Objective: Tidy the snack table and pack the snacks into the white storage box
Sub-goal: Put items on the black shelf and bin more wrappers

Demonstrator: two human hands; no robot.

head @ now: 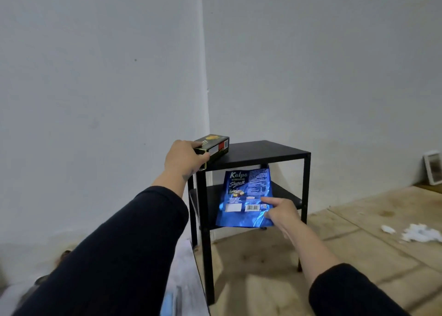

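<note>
Head view: the dark snack box (213, 147) lies at the table's (267, 151) ten-o'clock corner, long axis toward two o'clock, your left hand (184, 159) wrapped round its near end. Your right hand (281, 211) pinches the blue packet (244, 196) (hanging at five o'clock); storage box unseen.

We saw our left hand (183, 159) gripping a dark box (212, 147) above the black table (267, 152); our right hand (281, 211) pinched a blue packet (244, 196).
</note>
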